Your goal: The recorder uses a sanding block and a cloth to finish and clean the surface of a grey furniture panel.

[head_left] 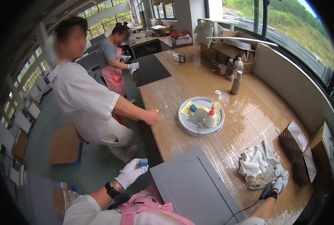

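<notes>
My left hand [130,174], in a white glove, is raised beside the near left edge of a flat grey panel [189,180]. Its fingers pinch a small blue and grey block [144,162]. My right hand [280,185], also gloved, reaches to a crumpled whitish cloth [251,165] on the right of the table. Right against that hand, a clear bottle with a white cap [266,176] leans on the cloth. How the right fingers are closed, and whether they grip bottle or cloth, is hidden.
A round tray [181,122] holds another blue block [193,107], a red-tipped white bottle [210,119] and a clear bottle [216,98]. Several bottles [236,82] and cardboard boxes stand by the window. At the left table edge, a person [88,97] holds a thin tool; another works at a black panel [150,69].
</notes>
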